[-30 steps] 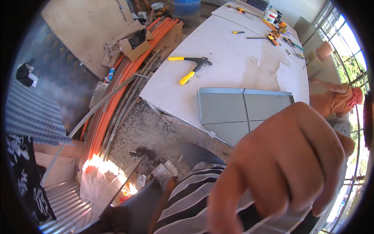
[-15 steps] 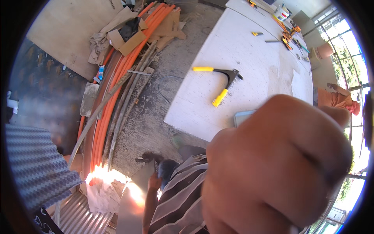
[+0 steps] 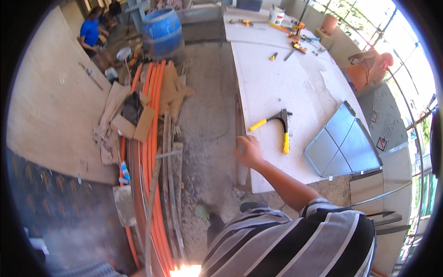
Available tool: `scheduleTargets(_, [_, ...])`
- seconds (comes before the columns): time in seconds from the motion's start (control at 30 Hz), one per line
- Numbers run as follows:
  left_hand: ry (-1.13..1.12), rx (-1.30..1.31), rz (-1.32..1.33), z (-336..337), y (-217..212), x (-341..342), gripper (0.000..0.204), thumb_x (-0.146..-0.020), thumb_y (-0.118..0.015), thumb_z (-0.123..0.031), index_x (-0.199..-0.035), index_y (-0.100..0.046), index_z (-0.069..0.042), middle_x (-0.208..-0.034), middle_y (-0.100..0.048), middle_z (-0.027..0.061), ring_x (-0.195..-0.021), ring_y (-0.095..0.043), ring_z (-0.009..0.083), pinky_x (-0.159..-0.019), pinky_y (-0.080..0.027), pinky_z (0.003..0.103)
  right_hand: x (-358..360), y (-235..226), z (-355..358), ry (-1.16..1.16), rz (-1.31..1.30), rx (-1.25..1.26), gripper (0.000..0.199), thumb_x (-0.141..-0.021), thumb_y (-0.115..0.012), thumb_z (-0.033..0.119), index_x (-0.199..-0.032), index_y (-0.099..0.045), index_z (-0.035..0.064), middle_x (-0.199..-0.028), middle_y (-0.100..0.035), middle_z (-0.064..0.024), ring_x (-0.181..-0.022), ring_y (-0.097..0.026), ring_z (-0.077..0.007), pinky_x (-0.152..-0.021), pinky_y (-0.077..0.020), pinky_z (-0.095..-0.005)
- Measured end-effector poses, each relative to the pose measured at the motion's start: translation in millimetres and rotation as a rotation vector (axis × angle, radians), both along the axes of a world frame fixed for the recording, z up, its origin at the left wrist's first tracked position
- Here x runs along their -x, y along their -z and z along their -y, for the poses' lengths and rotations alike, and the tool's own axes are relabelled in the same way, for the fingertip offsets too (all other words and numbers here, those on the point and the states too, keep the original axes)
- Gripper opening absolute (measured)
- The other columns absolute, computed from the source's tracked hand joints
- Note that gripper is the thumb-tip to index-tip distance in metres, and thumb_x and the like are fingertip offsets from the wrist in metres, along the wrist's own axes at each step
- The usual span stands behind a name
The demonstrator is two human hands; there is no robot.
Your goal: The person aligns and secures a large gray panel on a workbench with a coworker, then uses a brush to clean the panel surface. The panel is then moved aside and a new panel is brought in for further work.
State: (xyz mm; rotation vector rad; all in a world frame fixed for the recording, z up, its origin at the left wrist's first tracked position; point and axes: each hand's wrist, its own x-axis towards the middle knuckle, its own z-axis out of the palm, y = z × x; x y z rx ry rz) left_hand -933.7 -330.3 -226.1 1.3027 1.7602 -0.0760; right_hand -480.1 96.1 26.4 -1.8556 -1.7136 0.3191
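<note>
My right hand (image 3: 249,151) hangs over the near left edge of the white table (image 3: 263,62), fingers loosely bent and a little apart. I see nothing in it. Closest to it on the tabletop is a hand riveter (image 3: 282,123) with a black body and yellow handles, spread apart in a V. The hand does not appear to touch it. Right of the riveter lies a folded grey sheet-metal panel (image 3: 344,144) with crossing crease lines and raised edges. My left hand is out of view.
Drills and small tools (image 3: 297,40) lie at the table's far end beside a white bucket (image 3: 276,16). Long orange pipes (image 3: 150,152) and cardboard (image 3: 138,124) cover the floor on the left. A blue barrel (image 3: 161,28) stands behind. A person in orange (image 3: 367,67) bends beyond the table.
The view has swung leftward and up. My right hand, earlier large before the camera, is now down at the table edge. My left hand, low by a shiny sheet before, has left the picture.
</note>
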Motion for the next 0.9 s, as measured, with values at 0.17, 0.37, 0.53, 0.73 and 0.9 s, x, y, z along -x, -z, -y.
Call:
scheduleTargets(0.17, [0.155,-0.187,0.099,-155,-28,118,0.027,-0.092,-0.072,-0.025,-0.103,-0.08,-0.002,-0.103,-0.078,0.0178,-0.099,-0.072,0.0376,-0.092,-0.056,0.048,-60,15,4,0.597,-0.014,0.036,0.059,-0.087,-0.08,0.033,-0.138,-0.066,0.0085,-0.136,-0.061,-0.0214,-0.134,-0.051,-0.0402,-0.116,-0.0418,-0.0497])
scheduleTargets(0.37, [-0.32,-0.188,0.341,-371,-36,166,0.025,-0.091,-0.073,-0.015,-0.106,-0.074,0.005,-0.09,-0.073,0.0082,-0.082,-0.068,0.0186,-0.075,-0.055,0.035,-66,-19,-14,0.979,-0.198,0.052,0.082,-0.088,-0.078,0.047,-0.153,-0.049,0.0082,-0.145,-0.055,-0.0244,-0.141,-0.046,-0.0422,-0.119,-0.0387,-0.0523])
scheduleTargets(0.53, [-0.245,-0.158,0.303,-507,-59,119,0.029,-0.092,-0.074,-0.016,-0.113,-0.073,0.004,-0.09,-0.073,0.0071,-0.082,-0.068,0.0166,-0.075,-0.056,0.033,-110,7,-9,1.115,-0.127,0.188,0.097,-0.084,-0.082,0.05,-0.157,-0.041,0.0022,-0.15,-0.052,-0.0274,-0.142,-0.046,-0.0432,-0.12,-0.0385,-0.0529])
scheduleTargets(0.73, [-0.063,-0.075,0.292,-603,-45,58,0.038,-0.094,-0.075,-0.023,-0.123,-0.07,0.001,-0.094,-0.074,0.0083,-0.084,-0.07,0.0187,-0.077,-0.057,0.035,-157,2,-71,1.288,-0.171,0.353,0.118,-0.081,-0.077,0.076,-0.164,-0.035,0.0021,-0.159,-0.046,-0.0246,-0.148,-0.043,-0.0414,-0.12,-0.0388,-0.0531])
scheduleTargets(0.9, [0.385,-0.024,0.215,-717,-44,-18,0.042,-0.096,-0.074,-0.025,-0.13,-0.065,-0.001,-0.103,-0.072,0.0111,-0.088,-0.071,0.0221,-0.077,-0.059,0.038,-177,-15,-121,1.331,-0.201,0.509,0.121,-0.079,-0.075,0.081,-0.163,-0.036,0.0034,-0.153,-0.05,-0.023,-0.148,-0.043,-0.039,-0.116,-0.0433,-0.0537])
